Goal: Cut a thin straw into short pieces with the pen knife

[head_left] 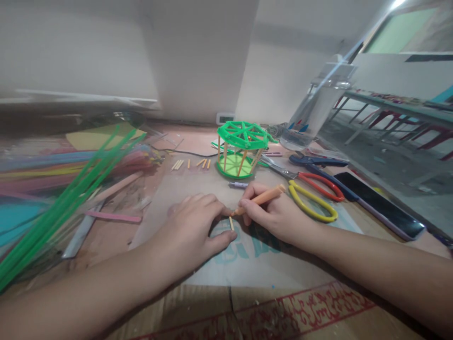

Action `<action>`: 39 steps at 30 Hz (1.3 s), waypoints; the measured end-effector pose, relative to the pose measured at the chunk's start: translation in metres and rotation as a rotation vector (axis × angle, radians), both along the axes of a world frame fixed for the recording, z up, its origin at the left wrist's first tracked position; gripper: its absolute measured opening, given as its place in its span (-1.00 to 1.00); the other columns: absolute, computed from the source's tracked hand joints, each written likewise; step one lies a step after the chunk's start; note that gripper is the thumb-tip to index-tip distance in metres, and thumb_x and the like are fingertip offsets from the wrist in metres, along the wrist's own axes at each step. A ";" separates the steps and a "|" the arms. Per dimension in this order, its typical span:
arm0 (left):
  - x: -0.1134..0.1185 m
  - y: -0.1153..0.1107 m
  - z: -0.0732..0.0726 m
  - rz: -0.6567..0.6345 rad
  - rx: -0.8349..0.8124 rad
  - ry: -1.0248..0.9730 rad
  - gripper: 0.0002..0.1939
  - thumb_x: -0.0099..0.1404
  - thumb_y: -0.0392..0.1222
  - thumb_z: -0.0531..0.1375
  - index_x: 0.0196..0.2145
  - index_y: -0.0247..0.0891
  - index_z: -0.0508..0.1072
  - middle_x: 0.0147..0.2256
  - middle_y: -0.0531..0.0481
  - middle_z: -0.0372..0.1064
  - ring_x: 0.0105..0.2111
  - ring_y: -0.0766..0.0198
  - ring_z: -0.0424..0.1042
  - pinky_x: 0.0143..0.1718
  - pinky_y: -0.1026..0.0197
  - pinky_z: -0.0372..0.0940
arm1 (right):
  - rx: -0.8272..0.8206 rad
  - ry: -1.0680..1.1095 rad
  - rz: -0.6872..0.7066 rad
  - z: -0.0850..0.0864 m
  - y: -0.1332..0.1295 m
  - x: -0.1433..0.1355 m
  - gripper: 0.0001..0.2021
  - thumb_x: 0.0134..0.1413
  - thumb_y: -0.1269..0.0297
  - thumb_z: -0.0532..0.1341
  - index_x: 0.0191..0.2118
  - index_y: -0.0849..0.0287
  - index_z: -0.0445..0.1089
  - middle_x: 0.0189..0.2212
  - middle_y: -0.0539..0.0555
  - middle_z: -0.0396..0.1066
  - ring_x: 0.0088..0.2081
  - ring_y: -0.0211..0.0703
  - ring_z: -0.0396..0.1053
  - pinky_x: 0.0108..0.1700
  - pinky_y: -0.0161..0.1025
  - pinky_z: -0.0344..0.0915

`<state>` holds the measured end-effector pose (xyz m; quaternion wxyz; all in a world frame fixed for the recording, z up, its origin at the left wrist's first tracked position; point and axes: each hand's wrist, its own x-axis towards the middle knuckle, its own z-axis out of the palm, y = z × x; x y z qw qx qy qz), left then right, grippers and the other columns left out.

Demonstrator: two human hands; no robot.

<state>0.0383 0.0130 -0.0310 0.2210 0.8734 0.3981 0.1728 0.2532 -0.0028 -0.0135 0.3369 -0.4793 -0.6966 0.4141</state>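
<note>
My right hand [274,215] grips an orange marker [264,196], its tip down at one end of a short pale wooden stick [231,223]. My left hand [198,219] pins that stick on the board between thumb and forefinger. Just beyond my hands stands a green fuzzy-wire frame [243,134] on several thin wooden posts, with a round green base [235,165]. Left of it lie pale short sticks [177,165] and orange-coloured sticks [201,163], several in all.
Scissors with red and yellow handles [313,205], blue-handled pliers [318,161] and a phone [380,205] lie at the right. A clear bottle [311,111] stands behind them. Green pipe cleaners [67,208], a pink strip [113,216] and a glue stick [85,231] occupy the left.
</note>
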 end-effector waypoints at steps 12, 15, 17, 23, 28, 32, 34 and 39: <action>0.000 0.001 -0.001 0.005 0.017 0.023 -0.81 0.28 -0.10 0.40 -0.17 -0.16 0.56 -0.20 -0.03 0.52 -0.11 -0.01 0.47 -0.12 0.01 0.25 | -0.008 0.003 -0.010 0.001 -0.001 0.000 -0.81 0.30 0.19 0.19 -0.35 0.09 0.26 -0.55 -0.05 0.42 -0.48 -0.22 0.43 -0.37 -0.26 0.30; -0.001 0.000 -0.001 0.001 0.019 0.023 -0.81 0.29 -0.10 0.39 -0.18 -0.17 0.56 -0.19 -0.04 0.52 -0.11 -0.01 0.47 -0.11 0.01 0.26 | -0.037 -0.001 -0.003 0.002 -0.001 0.000 -0.80 0.28 0.20 0.21 -0.36 0.09 0.26 -0.57 -0.05 0.43 -0.48 -0.22 0.44 -0.38 -0.28 0.31; 0.000 0.000 0.000 0.005 0.020 0.024 -0.82 0.29 -0.10 0.39 -0.18 -0.18 0.55 -0.19 -0.04 0.52 -0.10 0.00 0.47 -0.11 0.01 0.27 | -0.091 0.020 0.031 0.002 -0.002 0.001 -0.79 0.25 0.19 0.24 -0.38 0.08 0.25 -0.59 -0.06 0.43 -0.50 -0.23 0.42 -0.42 -0.30 0.30; 0.000 -0.003 0.006 -0.048 0.042 0.152 -0.79 0.40 -0.04 0.32 -0.13 -0.21 0.61 -0.18 -0.11 0.52 -0.09 -0.06 0.47 -0.07 -0.06 0.29 | -0.123 0.047 0.050 0.002 -0.004 0.001 -0.78 0.23 0.20 0.29 -0.37 0.09 0.25 -0.57 -0.06 0.44 -0.51 -0.23 0.42 -0.44 -0.31 0.30; -0.004 -0.001 0.007 -0.092 0.093 0.152 -0.80 0.49 -0.12 0.22 -0.18 -0.16 0.67 -0.25 -0.08 0.52 -0.18 0.04 0.47 -0.13 0.02 0.27 | -0.038 0.002 0.015 0.002 -0.002 0.000 -0.81 0.26 0.21 0.25 -0.36 0.09 0.28 -0.55 -0.05 0.43 -0.48 -0.23 0.40 -0.38 -0.29 0.31; -0.004 0.007 0.007 -0.085 0.030 0.000 -0.72 0.52 -0.18 0.17 -0.29 -0.18 0.66 -0.33 -0.02 0.50 -0.26 0.14 0.46 -0.20 0.11 0.24 | -0.048 0.009 0.032 0.001 -0.002 0.000 -0.80 0.28 0.21 0.24 -0.36 0.09 0.26 -0.56 -0.06 0.42 -0.48 -0.22 0.41 -0.39 -0.29 0.30; -0.002 0.010 0.006 -0.075 -0.014 -0.068 -0.73 0.50 -0.17 0.19 -0.33 -0.19 0.64 -0.36 0.01 0.50 -0.29 0.18 0.46 -0.22 0.14 0.24 | -0.050 0.020 0.032 0.000 -0.002 0.000 -0.81 0.28 0.21 0.25 -0.35 0.09 0.27 -0.55 -0.06 0.42 -0.47 -0.23 0.41 -0.39 -0.29 0.30; 0.000 0.013 0.004 -0.056 -0.021 -0.081 -0.76 0.45 -0.19 0.24 -0.40 -0.21 0.57 -0.40 0.04 0.48 -0.35 0.21 0.42 -0.24 0.16 0.23 | -0.080 0.053 0.061 0.000 -0.002 0.001 -0.74 0.26 0.15 0.33 -0.36 0.10 0.28 -0.55 -0.06 0.44 -0.48 -0.23 0.41 -0.39 -0.30 0.31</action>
